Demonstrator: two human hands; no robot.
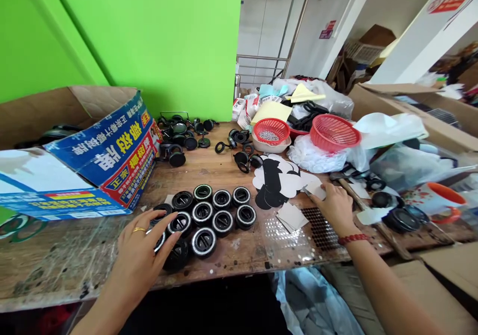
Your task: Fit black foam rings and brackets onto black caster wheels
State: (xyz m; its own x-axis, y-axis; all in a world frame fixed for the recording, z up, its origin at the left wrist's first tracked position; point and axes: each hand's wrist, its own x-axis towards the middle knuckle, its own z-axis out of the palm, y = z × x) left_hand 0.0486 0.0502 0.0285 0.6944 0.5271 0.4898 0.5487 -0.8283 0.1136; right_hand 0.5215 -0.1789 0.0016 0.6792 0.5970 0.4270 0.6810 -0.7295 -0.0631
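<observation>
My left hand (144, 248) curls over the near-left end of a cluster of round black parts (203, 242) with pale rims. Its thumb and fingers close around one such part (160, 242), which is partly hidden by them. On the right, my right hand (334, 208) pinches a thin pointed metal tool (306, 191), mostly covered by the fingers. Beside that hand lie white card cut-outs (287, 178) and a black cut-out (272, 180). A small stack of grey-white square pieces (292, 217) sits left of the right hand, and a black mesh pad (324, 230) is just below it.
A blue printed carton (123, 151) stands at left. Black headset-like parts (179, 136) lie behind the cluster. Red baskets (335, 132), plastic bags, a hammer (390, 240) and an orange-rimmed mug (435, 200) crowd the right. The wooden table's front edge (231, 273) is close.
</observation>
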